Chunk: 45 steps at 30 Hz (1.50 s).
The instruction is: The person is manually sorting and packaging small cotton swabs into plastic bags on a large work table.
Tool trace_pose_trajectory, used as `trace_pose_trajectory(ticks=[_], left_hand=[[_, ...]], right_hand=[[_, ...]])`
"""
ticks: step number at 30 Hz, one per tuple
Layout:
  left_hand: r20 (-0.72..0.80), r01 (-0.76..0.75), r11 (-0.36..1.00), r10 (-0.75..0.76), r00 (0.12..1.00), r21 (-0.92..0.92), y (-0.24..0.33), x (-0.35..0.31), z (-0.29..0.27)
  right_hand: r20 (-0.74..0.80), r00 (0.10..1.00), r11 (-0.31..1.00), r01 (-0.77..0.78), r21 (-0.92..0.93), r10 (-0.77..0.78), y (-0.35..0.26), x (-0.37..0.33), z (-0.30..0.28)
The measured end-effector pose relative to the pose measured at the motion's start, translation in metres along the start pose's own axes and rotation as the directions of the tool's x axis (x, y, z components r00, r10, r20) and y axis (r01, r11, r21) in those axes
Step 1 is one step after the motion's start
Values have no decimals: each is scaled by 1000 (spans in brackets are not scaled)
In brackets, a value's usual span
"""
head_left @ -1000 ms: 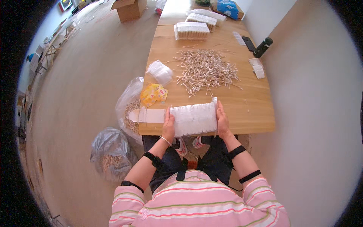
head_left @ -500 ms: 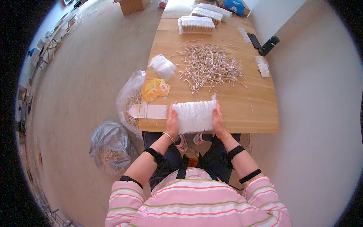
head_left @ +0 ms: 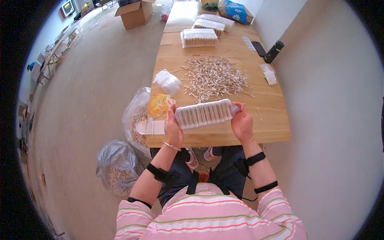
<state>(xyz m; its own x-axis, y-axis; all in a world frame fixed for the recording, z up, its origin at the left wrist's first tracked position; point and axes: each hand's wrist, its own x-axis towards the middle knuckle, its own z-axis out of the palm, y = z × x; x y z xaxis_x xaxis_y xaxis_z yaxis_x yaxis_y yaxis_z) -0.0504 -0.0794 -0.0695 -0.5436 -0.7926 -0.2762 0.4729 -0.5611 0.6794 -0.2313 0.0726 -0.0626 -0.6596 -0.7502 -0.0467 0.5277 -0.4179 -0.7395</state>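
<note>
I hold a long clear packet of cotton swabs (head_left: 205, 113) level above the near edge of the wooden table (head_left: 276, 124). My left hand (head_left: 173, 128) grips its left end and my right hand (head_left: 241, 123) grips its right end. A loose heap of cotton swabs (head_left: 214, 78) lies spread on the table just beyond the packet. A small yellow packet (head_left: 160, 105) sits by my left hand, and a flat white sheet (head_left: 152, 127) lies at the table's near left corner.
Filled swab packets (head_left: 199, 38) are stacked at the far end, with a white bag (head_left: 168, 82), white slips (head_left: 269, 73), a dark phone (head_left: 259, 49) and a dark bottle (head_left: 274, 51). Two clear plastic bags (head_left: 114, 166) stand on the floor at left. A cardboard box (head_left: 135, 14) sits farther off.
Both hands have lifted the packet off the table and turned it, so its narrow side of swab ends now faces up. The view has shifted slightly.
</note>
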Motion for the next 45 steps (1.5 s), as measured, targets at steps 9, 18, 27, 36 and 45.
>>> trace_pose_trajectory(ticks=[9, 18, 27, 36, 45], left_hand=[[167, -335, 534, 339, 926, 776, -50, -41, -31], [272, -405, 481, 323, 907, 777, -54, -29, -51], [69, -165, 679, 166, 984, 716, -75, -16, -58], [594, -582, -453, -135, 793, 675, -25, -36, -9], [570, -575, -466, -169, 804, 673, -28, -31, -6]], right_hand=[[-274, 957, 961, 14, -277, -93, 34, -22, -43], [-144, 970, 713, 40, -700, -196, 56, -34, -43], [-263, 955, 409, -187, -893, -136, 45, 16, -40], [458, 884, -419, 451, -788, 89, 51, -41, 11], [415, 892, -514, 444, -734, 177, 46, -40, 15]])
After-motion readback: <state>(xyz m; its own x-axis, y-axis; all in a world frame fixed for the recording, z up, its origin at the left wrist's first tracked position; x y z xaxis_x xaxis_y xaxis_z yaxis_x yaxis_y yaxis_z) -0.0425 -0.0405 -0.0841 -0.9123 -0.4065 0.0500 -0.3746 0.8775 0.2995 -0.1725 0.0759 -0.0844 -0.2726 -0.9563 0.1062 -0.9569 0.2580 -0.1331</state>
